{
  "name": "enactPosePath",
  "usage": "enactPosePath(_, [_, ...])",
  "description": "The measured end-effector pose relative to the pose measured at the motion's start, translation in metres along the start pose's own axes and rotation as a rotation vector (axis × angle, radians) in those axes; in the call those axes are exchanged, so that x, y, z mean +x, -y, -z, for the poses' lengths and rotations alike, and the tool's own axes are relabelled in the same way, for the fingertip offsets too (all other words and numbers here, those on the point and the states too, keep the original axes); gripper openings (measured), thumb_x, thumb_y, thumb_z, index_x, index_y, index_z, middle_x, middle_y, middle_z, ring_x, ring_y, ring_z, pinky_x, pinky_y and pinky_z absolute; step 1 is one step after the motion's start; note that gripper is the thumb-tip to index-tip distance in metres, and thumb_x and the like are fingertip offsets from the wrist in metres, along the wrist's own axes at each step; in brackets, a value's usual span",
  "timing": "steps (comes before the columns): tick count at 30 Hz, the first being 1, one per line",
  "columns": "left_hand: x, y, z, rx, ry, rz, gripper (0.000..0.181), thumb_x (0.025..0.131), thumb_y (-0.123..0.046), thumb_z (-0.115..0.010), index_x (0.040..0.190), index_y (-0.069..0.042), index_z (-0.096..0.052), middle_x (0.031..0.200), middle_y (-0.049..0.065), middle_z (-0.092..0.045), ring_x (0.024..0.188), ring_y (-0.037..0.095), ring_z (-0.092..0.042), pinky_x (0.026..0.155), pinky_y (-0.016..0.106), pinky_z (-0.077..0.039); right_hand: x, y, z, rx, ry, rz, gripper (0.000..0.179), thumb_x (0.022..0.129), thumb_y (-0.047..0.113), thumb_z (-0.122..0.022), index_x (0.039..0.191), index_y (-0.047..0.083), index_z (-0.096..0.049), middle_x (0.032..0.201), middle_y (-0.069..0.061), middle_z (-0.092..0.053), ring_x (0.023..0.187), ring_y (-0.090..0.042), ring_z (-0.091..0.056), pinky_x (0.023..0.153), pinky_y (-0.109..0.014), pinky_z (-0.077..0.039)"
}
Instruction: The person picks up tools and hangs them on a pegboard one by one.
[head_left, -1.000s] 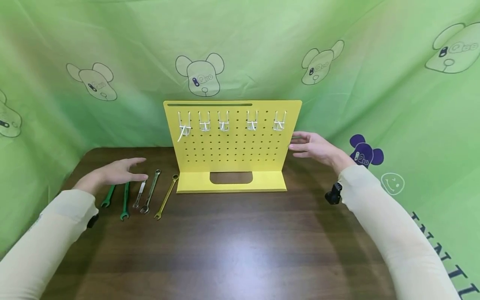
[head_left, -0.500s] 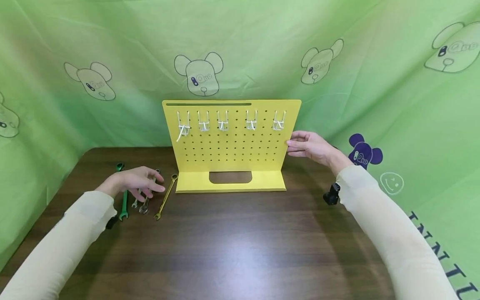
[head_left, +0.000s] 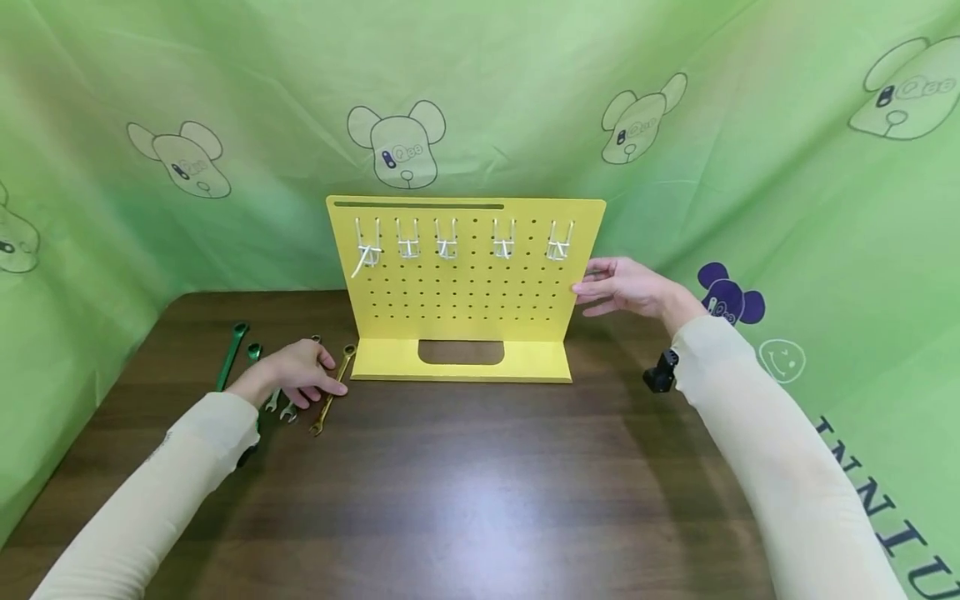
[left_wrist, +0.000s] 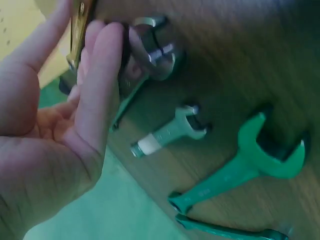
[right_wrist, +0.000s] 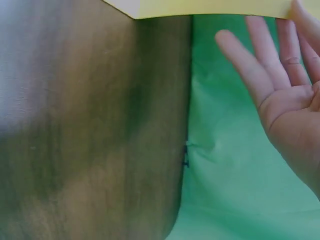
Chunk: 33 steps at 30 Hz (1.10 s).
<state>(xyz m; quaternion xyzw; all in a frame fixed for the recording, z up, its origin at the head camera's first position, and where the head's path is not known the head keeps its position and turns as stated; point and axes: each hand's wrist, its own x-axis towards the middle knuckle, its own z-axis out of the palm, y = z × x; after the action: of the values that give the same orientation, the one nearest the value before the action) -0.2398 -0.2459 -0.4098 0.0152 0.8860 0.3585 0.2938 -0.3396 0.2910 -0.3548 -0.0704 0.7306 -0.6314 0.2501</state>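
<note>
Your left grip is wide at 11 o'clock, its thumb over the gold wrench on the worktop; you cannot tell if they touch. Two silver wrenches lie partly under that hand, two green wrenches toward 10 o'clock. At 1 o'clock, your right grip holds the edge of the yellow pegboard, which stands at 12 with five white hooks.

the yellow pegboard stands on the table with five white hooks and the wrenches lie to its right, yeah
Not quite: the wrenches lie to the left of the yellow pegboard, as the head view shows. It does stand on the table with five white hooks.
</note>
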Motion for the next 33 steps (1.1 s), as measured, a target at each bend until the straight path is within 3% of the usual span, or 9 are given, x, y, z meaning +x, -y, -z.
enactPosePath(3, [0.001,-0.002,-0.004,-0.016,-0.017,0.016,0.055,0.086,-0.020,-0.084,0.121,0.007,-0.050,0.093,0.014,-0.064,0.075,0.022,-0.066,0.065,0.038,-0.062,0.000,0.003,0.001,0.017,-0.015,0.035,0.050,0.096,-0.004,-0.066,0.137,-0.007,-0.038,0.110,-0.013,-0.058,0.098,-0.023,-0.068,0.098,-0.052,-0.052])
enactPosePath(6, [0.001,-0.001,-0.007,-0.050,-0.013,0.039,0.050,0.087,-0.015,-0.082,0.120,0.007,-0.051,0.086,0.011,-0.064,0.070,0.019,-0.065,0.065,0.037,-0.062,0.000,0.000,0.000,0.102,-0.026,0.101,0.024,0.092,-0.010,-0.068,0.111,-0.002,-0.056,0.100,-0.010,-0.064,0.092,-0.022,-0.069,0.094,-0.047,-0.056])
enactPosePath(8, [0.001,0.000,-0.008,-0.061,-0.004,0.043,0.049,0.087,-0.014,-0.081,0.120,0.007,-0.051,0.084,0.011,-0.064,0.069,0.018,-0.064,0.065,0.037,-0.062,0.000,-0.004,-0.001,0.157,-0.017,0.144,0.018,0.090,-0.012,-0.068,0.100,0.002,-0.063,0.094,-0.008,-0.067,0.089,-0.022,-0.070,0.091,-0.045,-0.057])
enactPosePath(12, [0.001,0.003,-0.011,-0.085,0.010,0.037,0.050,0.087,-0.013,-0.081,0.122,0.008,-0.051,0.085,0.011,-0.065,0.070,0.018,-0.065,0.066,0.037,-0.062,0.000,-0.012,0.000,0.201,0.005,0.178,0.019,0.092,-0.013,-0.066,0.095,0.006,-0.065,0.091,-0.006,-0.068,0.087,-0.020,-0.070,0.091,-0.046,-0.057])
enactPosePath(17, [0.001,0.005,-0.014,-0.111,0.005,0.031,0.049,0.087,-0.013,-0.081,0.121,0.008,-0.052,0.086,0.012,-0.067,0.070,0.018,-0.066,0.066,0.037,-0.062,-0.001,-0.018,0.001,0.189,0.000,0.165,0.015,0.094,-0.010,-0.065,0.093,0.006,-0.064,0.091,-0.007,-0.069,0.086,-0.021,-0.069,0.088,-0.048,-0.058])
enactPosePath(21, [0.001,0.006,-0.016,-0.142,-0.020,0.017,0.048,0.085,-0.011,-0.079,0.120,0.007,-0.053,0.087,0.013,-0.066,0.067,0.018,-0.066,0.064,0.036,-0.062,-0.003,-0.012,0.000,0.128,-0.004,0.136,0.012,0.095,-0.006,-0.066,0.095,0.006,-0.062,0.093,-0.007,-0.066,0.088,-0.021,-0.068,0.089,-0.049,-0.057])
enactPosePath(28, [0.001,0.007,-0.010,-0.164,-0.032,-0.007,0.042,0.088,-0.010,-0.071,0.122,0.007,-0.053,0.095,0.014,-0.063,0.070,0.021,-0.064,0.065,0.036,-0.062,-0.006,0.018,-0.006,-0.198,-0.025,0.000,0.014,0.098,0.004,-0.067,0.104,-0.002,-0.056,0.102,-0.013,-0.066,0.099,-0.028,-0.070,0.087,-0.045,-0.059])
enactPosePath(33, [0.001,0.009,-0.002,-0.173,0.005,-0.003,0.041,0.091,-0.010,-0.066,0.125,0.007,-0.052,0.097,0.014,-0.064,0.073,0.022,-0.065,0.066,0.037,-0.062,-0.006,0.031,-0.011,-0.208,-0.029,-0.084,0.017,0.098,0.004,-0.066,0.105,-0.001,-0.051,0.103,-0.012,-0.067,0.099,-0.028,-0.071,0.087,-0.045,-0.059])
